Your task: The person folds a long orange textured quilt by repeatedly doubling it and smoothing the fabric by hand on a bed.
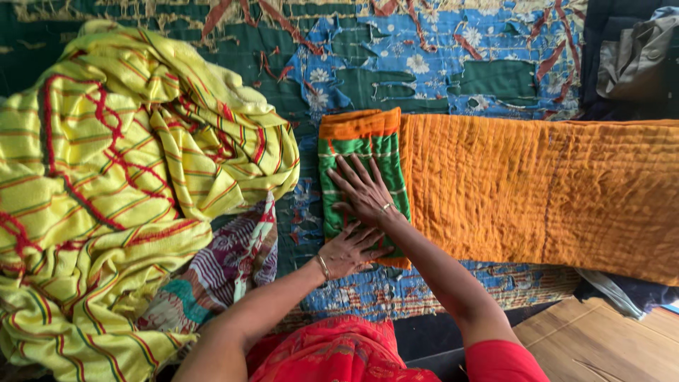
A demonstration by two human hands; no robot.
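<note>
Nearest to the camera is the person's red garment (339, 354), thin and softly creased, and beside it a strip of wooden floor (601, 346). From there both bare arms reach forward.

The left hand (350, 249), with a bangle at the wrist, lies flat on the near end of the folded green and orange cloth (361, 152). The right hand (364, 191), with a ring on one finger, lies flat a little further up on the same fold. Both hands have the fingers spread and open; neither one closes around anything, they only press down. The step in hand looks like smoothing and flattening the fold just made. In my judgement the next move needs an even pressure along the fold, so that the layers stay lined up with the edge.

This folded part is the left end of a long orange cloth (552, 191), which stretches to the right. Its surface is crinkled and quilted, rather thick. It lies on a worn blue and green patchwork mat (424, 64) with white flowers and torn patches.

On the left is a loose heap of yellow striped fabric (120, 177) with red lines, light and much wrinkled. Under its edge a printed purple and white cloth (226, 265) shows. Far right, a grey crumpled cloth (636, 56) lies in the corner.
</note>
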